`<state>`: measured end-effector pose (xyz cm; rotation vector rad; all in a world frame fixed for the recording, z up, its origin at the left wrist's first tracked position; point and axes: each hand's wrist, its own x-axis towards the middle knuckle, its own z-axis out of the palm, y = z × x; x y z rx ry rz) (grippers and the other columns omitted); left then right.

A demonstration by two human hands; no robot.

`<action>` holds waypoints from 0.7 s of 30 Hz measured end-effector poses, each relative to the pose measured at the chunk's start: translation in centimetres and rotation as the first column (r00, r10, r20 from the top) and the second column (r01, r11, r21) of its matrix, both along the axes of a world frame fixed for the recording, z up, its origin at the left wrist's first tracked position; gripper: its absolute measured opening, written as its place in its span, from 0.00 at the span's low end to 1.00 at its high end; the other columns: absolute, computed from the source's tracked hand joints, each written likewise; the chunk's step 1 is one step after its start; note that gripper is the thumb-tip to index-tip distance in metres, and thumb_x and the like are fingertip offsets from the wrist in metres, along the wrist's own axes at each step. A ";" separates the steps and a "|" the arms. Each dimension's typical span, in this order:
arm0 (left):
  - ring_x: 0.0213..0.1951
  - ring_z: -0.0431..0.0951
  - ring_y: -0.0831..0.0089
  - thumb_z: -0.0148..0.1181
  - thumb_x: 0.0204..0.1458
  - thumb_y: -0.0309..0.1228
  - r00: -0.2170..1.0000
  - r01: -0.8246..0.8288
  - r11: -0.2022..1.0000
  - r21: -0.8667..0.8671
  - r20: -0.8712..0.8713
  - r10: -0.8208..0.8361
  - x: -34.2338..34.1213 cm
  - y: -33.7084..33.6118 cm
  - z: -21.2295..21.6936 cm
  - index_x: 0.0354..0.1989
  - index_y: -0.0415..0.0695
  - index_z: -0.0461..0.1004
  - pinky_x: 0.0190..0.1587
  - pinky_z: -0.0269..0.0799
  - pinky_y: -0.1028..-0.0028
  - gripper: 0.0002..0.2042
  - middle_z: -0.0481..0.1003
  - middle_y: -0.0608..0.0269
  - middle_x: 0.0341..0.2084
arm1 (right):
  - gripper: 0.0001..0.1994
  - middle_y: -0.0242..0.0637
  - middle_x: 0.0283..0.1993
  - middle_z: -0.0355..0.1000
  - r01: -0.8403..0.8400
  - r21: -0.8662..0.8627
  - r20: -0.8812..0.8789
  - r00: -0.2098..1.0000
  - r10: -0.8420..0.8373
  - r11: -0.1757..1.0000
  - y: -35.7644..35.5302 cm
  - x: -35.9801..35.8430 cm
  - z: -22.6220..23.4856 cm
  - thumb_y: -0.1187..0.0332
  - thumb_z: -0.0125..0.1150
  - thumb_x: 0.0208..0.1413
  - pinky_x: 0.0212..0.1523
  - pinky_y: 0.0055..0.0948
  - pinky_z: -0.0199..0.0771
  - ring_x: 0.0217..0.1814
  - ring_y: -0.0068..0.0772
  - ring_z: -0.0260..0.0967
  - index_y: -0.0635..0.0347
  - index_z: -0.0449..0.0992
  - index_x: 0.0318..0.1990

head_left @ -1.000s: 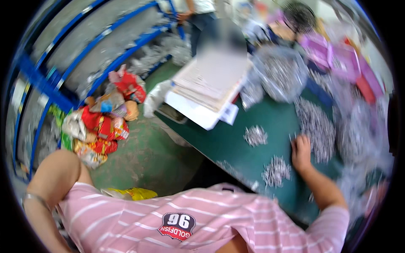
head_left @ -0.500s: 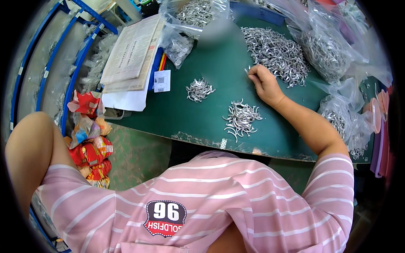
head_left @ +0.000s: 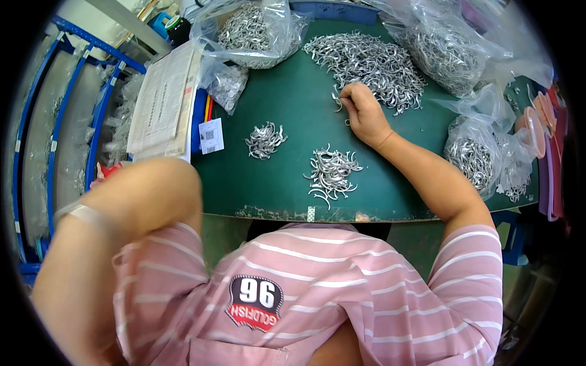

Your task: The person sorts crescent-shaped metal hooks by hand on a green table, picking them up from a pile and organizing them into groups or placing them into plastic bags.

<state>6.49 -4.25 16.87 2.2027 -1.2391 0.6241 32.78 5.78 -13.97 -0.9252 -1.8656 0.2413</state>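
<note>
My right hand (head_left: 364, 113) rests on the green table (head_left: 287, 183) at the near edge of a large loose pile of silver metal hooks (head_left: 369, 58). Its fingers are pinched on one small metal hook (head_left: 337, 101). A medium pile of the same hooks (head_left: 331, 172) lies just in front of the hand, and a smaller pile (head_left: 265, 139) sits to its left. My left arm (head_left: 131, 201) is bent up at the left, with a pale band on it. My left hand itself is out of sight.
Clear plastic bags of metal parts stand at the back left (head_left: 250, 27), the back right (head_left: 445, 49) and the right edge (head_left: 473, 158). A stack of papers (head_left: 160, 104) lies on the table's left end. A blue metal rack (head_left: 55, 128) runs along the left.
The view has swung from the floor and rack on the left onto the table. My right hand has gone from the table's right side to the edge of the big pile, fingers now pinched.
</note>
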 end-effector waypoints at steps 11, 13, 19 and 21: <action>0.22 0.70 0.81 0.63 0.47 0.21 0.290 -0.922 0.068 -0.380 -0.563 0.774 1.2 5.8 -20.8 0.27 0.37 0.76 0.26 0.65 0.80 0.02 0.74 0.67 0.23 | 0.05 0.44 0.37 0.69 0.223 -0.026 0.100 0.970 -0.219 0.974 0.3 -0.3 -0.5 0.78 0.56 0.51 0.45 0.39 0.67 0.43 0.48 0.66 0.63 0.71 0.36; 0.24 0.69 0.83 0.61 0.49 0.21 0.266 -0.893 -0.063 -0.446 -0.634 0.726 1.3 6.3 -22.8 0.30 0.37 0.75 0.26 0.63 0.83 0.02 0.73 0.67 0.24 | 0.05 0.43 0.39 0.69 0.220 0.034 0.138 0.965 -0.223 0.975 0.1 -0.1 -0.1 0.77 0.57 0.50 0.45 0.39 0.67 0.44 0.47 0.66 0.62 0.72 0.36; 0.24 0.69 0.86 0.62 0.50 0.22 0.118 -0.801 -0.313 -0.510 -0.647 0.753 2.3 6.0 -26.6 0.31 0.38 0.76 0.26 0.63 0.84 0.02 0.73 0.70 0.23 | 0.07 0.40 0.43 0.70 0.006 -0.151 0.445 0.893 0.062 0.989 -1.1 0.6 1.9 0.77 0.61 0.47 0.46 0.38 0.68 0.46 0.45 0.67 0.61 0.75 0.36; 0.23 0.69 0.85 0.63 0.49 0.22 0.087 -0.855 -0.223 -0.468 -0.552 0.829 2.1 6.0 -26.7 0.31 0.39 0.77 0.26 0.64 0.84 0.02 0.73 0.69 0.22 | 0.08 0.40 0.42 0.70 -0.051 -0.233 0.431 0.890 0.150 0.971 -1.2 1.4 2.4 0.78 0.61 0.47 0.47 0.37 0.68 0.46 0.45 0.67 0.62 0.75 0.36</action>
